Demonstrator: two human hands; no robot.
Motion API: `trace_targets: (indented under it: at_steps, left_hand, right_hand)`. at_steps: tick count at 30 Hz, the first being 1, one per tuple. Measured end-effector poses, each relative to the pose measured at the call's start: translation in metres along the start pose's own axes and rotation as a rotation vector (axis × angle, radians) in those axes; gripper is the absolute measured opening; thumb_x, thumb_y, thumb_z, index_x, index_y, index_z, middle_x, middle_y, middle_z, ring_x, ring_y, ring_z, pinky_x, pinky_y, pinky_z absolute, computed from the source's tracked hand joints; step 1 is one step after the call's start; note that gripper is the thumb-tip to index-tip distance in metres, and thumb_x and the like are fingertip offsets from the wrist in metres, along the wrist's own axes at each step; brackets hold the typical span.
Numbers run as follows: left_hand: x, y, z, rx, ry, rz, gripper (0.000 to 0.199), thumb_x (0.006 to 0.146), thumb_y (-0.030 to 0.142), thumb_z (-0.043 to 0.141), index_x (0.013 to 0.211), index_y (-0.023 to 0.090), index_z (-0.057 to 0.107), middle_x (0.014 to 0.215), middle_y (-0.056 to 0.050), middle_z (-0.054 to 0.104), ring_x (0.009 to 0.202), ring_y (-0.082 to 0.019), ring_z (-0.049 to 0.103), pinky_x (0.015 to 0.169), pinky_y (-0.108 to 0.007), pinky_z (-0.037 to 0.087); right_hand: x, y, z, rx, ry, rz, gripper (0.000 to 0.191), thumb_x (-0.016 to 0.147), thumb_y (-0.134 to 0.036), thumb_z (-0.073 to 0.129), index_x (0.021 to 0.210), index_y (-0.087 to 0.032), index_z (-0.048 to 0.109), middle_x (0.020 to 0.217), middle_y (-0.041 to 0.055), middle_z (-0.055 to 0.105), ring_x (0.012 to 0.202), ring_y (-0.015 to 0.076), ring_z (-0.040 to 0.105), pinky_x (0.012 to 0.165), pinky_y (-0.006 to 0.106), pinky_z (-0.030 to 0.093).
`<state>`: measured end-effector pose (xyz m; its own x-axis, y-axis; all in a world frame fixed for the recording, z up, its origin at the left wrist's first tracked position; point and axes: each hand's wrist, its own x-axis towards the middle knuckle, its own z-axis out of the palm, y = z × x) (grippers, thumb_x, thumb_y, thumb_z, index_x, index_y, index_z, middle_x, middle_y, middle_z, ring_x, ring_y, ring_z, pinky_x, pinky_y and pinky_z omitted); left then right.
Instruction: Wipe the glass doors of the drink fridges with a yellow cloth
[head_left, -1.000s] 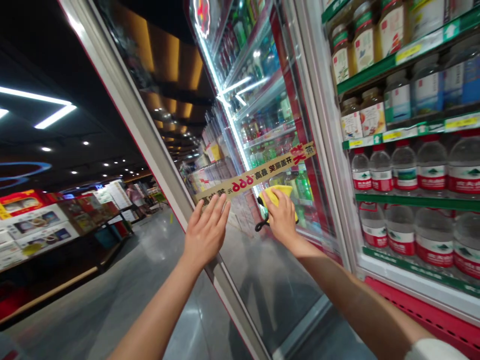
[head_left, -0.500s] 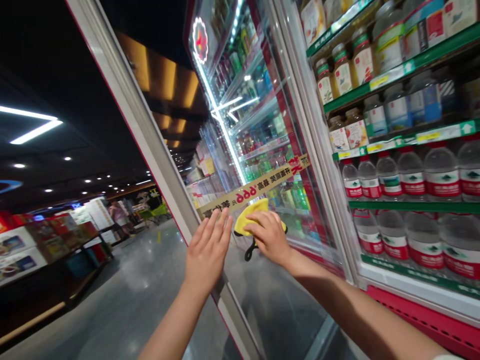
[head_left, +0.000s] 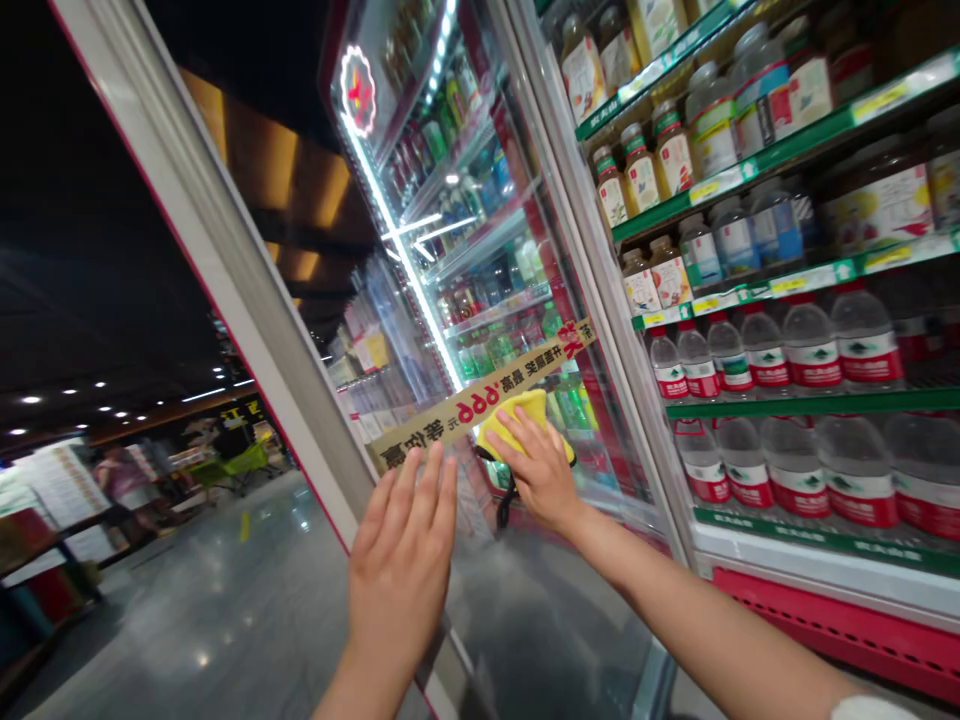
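Note:
A yellow cleaning cloth [head_left: 529, 403] with dark edging and a black loop [head_left: 506, 507] lies against the glass door, just below a tan printed strip [head_left: 501, 386]. My right hand [head_left: 538, 468] is on the cloth, fingers bent over it and pressing it to the glass. To its left, my left hand [head_left: 405, 560] is flat with fingers extended, beside the pale metal door frame [head_left: 247, 290]. It holds nothing. The palm side of both hands is hidden.
Right of the door, cooler shelves hold red-capped water bottles [head_left: 810, 345] and tea bottles [head_left: 675, 150] above a red base [head_left: 832, 620]. Through the glass shows another lit drinks cooler [head_left: 480, 240]. A blurred person [head_left: 124, 480] is at the far left, beyond the grey floor [head_left: 202, 590].
The view has turned, so the door and shelves sit further left. My right hand and the cloth have shifted on the glass, nearer the strip. My left hand stays by the frame.

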<state>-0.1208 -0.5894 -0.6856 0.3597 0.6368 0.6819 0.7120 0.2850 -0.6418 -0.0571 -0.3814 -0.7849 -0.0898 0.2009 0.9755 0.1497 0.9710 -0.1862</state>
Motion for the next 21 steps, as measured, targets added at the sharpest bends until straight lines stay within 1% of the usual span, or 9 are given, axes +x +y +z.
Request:
trace_targets:
  at_steps: [5,6,8,10,11,14,16,19,21]
  left_hand:
    - [0.000,0.030,0.029,0.003,-0.041,-0.107,0.076,0.101,0.026,0.049,0.166,0.023,0.009,0.164,-0.010,0.036,0.155,-0.025,0.030,0.133,-0.048,0.004]
    - [0.002,0.037,0.038,0.002,-0.050,-0.114,0.076,0.102,0.029,0.048,0.166,0.022,0.008,0.164,-0.011,0.036,0.155,-0.025,0.030,0.133,-0.048,0.002]
    - [0.010,0.048,0.056,0.004,-0.072,-0.109,0.076,0.103,0.033,0.046,0.166,0.020,0.007,0.164,-0.011,0.036,0.155,-0.025,0.031,0.133,-0.048,-0.002]
    - [0.021,0.056,0.074,0.014,-0.091,-0.087,0.075,0.103,0.036,0.046,0.166,0.019,0.008,0.165,-0.011,0.035,0.155,-0.025,0.031,0.132,-0.046,-0.004]
    - [0.027,0.060,0.083,0.021,-0.099,-0.078,0.075,0.103,0.037,0.046,0.166,0.018,0.009,0.165,-0.011,0.034,0.155,-0.025,0.031,0.132,-0.045,-0.005]
    - [0.043,0.072,0.107,0.039,-0.111,-0.065,0.076,0.103,0.037,0.046,0.166,0.016,0.009,0.165,-0.011,0.033,0.155,-0.024,0.031,0.132,-0.043,-0.007]
    - [0.052,0.081,0.121,0.045,-0.117,-0.058,0.076,0.103,0.037,0.046,0.166,0.015,0.010,0.165,-0.011,0.032,0.156,-0.023,0.030,0.132,-0.043,-0.008]
    - [0.067,0.095,0.137,0.038,-0.149,-0.037,0.074,0.101,0.035,0.048,0.165,0.014,0.017,0.165,-0.010,0.032,0.157,-0.021,0.026,0.131,-0.041,-0.011]
    - [0.080,0.103,0.144,0.026,-0.176,-0.024,0.073,0.100,0.035,0.049,0.164,0.013,0.022,0.166,-0.010,0.030,0.158,-0.021,0.023,0.131,-0.041,-0.010]
  right_hand:
    - [0.003,0.051,0.011,-0.023,0.105,0.251,0.064,0.098,-0.009,0.037,0.156,-0.034,0.045,0.161,0.0076,0.047,0.156,0.0251,0.031,0.117,0.053,0.040]
    - [0.001,0.058,0.013,-0.011,0.098,0.242,0.065,0.097,-0.008,0.038,0.157,-0.033,0.043,0.162,0.0076,0.045,0.156,0.0254,0.030,0.117,0.054,0.040]
    - [0.002,0.072,0.013,0.026,0.025,0.118,0.068,0.095,-0.006,0.040,0.156,-0.036,0.044,0.164,0.0059,0.043,0.157,0.0262,0.029,0.117,0.055,0.040]
    - [0.010,0.090,0.011,0.057,-0.054,-0.007,0.071,0.093,-0.003,0.041,0.153,-0.038,0.048,0.165,0.0037,0.042,0.156,0.0262,0.029,0.117,0.055,0.040]
    - [0.015,0.102,0.010,0.065,-0.065,-0.020,0.071,0.092,-0.002,0.040,0.152,-0.039,0.049,0.165,0.0032,0.042,0.156,0.0259,0.030,0.116,0.055,0.041]
    - [0.020,0.143,0.007,0.075,0.007,0.112,0.070,0.093,-0.002,0.038,0.153,-0.036,0.049,0.164,0.0042,0.044,0.156,0.0253,0.031,0.117,0.054,0.042]
    - [0.008,0.165,0.006,0.091,0.045,0.197,0.069,0.093,-0.003,0.037,0.155,-0.033,0.047,0.163,0.0058,0.044,0.156,0.0253,0.030,0.118,0.054,0.042]
    - [-0.017,0.177,0.004,0.120,0.007,0.211,0.069,0.093,-0.003,0.038,0.156,-0.031,0.046,0.165,0.0075,0.041,0.157,0.0265,0.027,0.119,0.056,0.041]
    - [-0.019,0.177,0.000,0.143,-0.047,0.160,0.072,0.090,0.000,0.040,0.156,-0.031,0.047,0.166,0.0072,0.040,0.158,0.0275,0.026,0.118,0.055,0.042]
